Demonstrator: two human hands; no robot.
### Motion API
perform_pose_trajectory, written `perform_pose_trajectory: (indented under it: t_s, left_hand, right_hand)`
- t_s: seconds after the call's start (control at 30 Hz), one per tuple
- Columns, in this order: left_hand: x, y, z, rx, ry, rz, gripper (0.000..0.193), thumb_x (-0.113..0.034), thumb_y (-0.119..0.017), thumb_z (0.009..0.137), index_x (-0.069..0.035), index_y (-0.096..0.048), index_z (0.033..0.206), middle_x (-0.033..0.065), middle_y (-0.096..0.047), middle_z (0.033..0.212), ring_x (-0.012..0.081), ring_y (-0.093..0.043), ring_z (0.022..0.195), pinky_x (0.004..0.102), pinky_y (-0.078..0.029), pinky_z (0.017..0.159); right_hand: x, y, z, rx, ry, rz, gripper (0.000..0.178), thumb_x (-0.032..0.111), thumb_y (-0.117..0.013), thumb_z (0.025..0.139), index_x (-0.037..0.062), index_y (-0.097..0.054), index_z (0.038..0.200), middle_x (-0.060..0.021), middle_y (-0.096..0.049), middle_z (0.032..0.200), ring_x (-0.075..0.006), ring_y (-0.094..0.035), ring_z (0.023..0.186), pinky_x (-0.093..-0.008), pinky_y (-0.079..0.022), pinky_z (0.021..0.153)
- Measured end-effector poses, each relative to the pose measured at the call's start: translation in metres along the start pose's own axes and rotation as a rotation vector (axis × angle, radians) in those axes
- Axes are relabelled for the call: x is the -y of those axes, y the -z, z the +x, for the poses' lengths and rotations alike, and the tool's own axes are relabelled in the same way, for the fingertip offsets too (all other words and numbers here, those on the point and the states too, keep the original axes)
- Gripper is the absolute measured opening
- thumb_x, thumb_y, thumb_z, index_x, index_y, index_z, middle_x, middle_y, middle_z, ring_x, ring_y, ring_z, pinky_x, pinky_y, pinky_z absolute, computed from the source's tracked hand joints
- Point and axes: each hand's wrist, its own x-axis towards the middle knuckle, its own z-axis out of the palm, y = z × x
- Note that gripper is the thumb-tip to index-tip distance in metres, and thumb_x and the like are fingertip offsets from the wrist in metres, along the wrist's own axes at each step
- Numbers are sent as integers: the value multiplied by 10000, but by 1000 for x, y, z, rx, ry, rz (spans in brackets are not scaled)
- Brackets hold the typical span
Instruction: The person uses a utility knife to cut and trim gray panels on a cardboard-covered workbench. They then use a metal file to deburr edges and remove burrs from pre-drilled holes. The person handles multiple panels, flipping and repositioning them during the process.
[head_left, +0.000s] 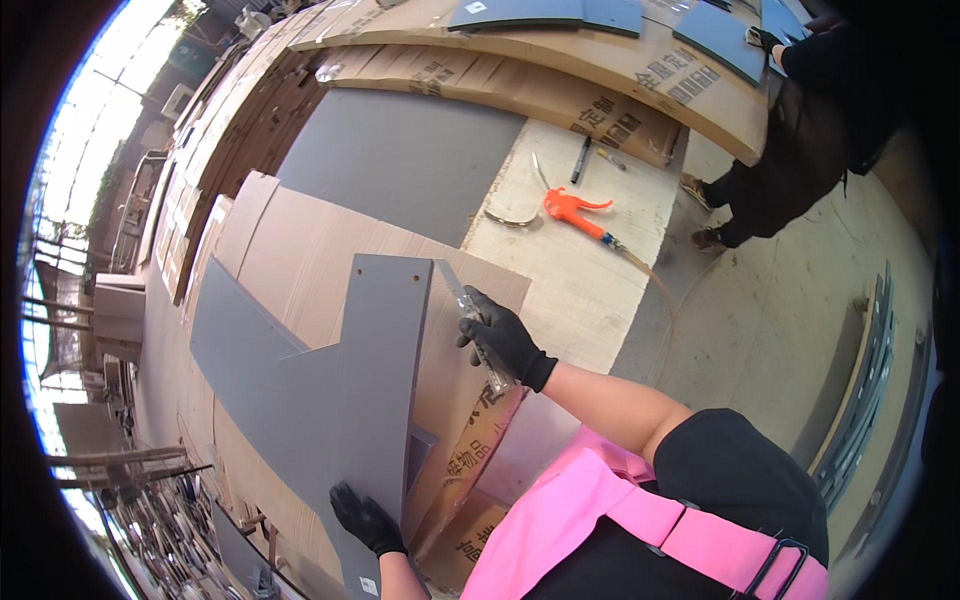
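Observation:
My right hand (503, 340), in a black glove, is wrapped round the clear, shiny handle of a knife (492, 372). Its pale flat blade points up and away, beside the right edge of a grey panel (380, 340) with small holes near its far end. On the near part of this panel lies my left hand (366, 519), also gloved in black, fingers stretched out flat. Beneath the panel is another grey panel (245, 335), lying at an angle on cardboard (340, 225).
An orange air blow gun (573, 208) with its hose, a black marker (581, 160) and a curved metal piece (510, 219) lie on the pale board (610, 270). Beyond are long cardboard boxes (520, 90) bearing blue-grey panels (720, 42). A co-worker (810, 140) stands far right.

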Motion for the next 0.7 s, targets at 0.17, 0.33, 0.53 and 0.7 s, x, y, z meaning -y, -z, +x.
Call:
perform_pose_trajectory:
  t_s: [0.17,0.33,0.53,0.7]
  left_hand:
    - [4,-4,-1,-33,-18,-45,499,-332,-374,1015,-19,-458,1394,195,-426,1453,380,-381,1349,484,-268,1134]
    - [6,-3,-1,-43,-23,-67,478,-304,-407,1010,1,-479,1371,202,-440,1442,379,-397,1340,492,-290,1124]
    - [-5,2,4,-171,-161,-28,467,-279,-498,982,41,-520,1321,193,-522,1373,337,-478,1268,447,-347,1086]
    - [-1,-3,0,-174,-92,-134,483,-302,-493,983,49,-524,1313,223,-532,1348,374,-501,1236,462,-374,1063]
  right_hand:
    - [-10,0,2,44,4,37,654,156,-534,951,56,-218,1515,-83,-610,920,-118,-611,746,-279,-527,538]
    - [-15,-10,3,-65,43,4,651,192,-565,926,44,-281,1493,-89,-629,751,-142,-588,574,-298,-500,477]
    - [-1,-16,-1,-86,-13,-89,623,183,-552,933,56,-298,1488,-67,-613,815,-127,-609,637,-291,-504,475]
    - [16,-18,-13,-9,-37,-168,582,181,-539,939,59,-332,1469,-67,-618,843,-118,-616,669,-290,-516,485]
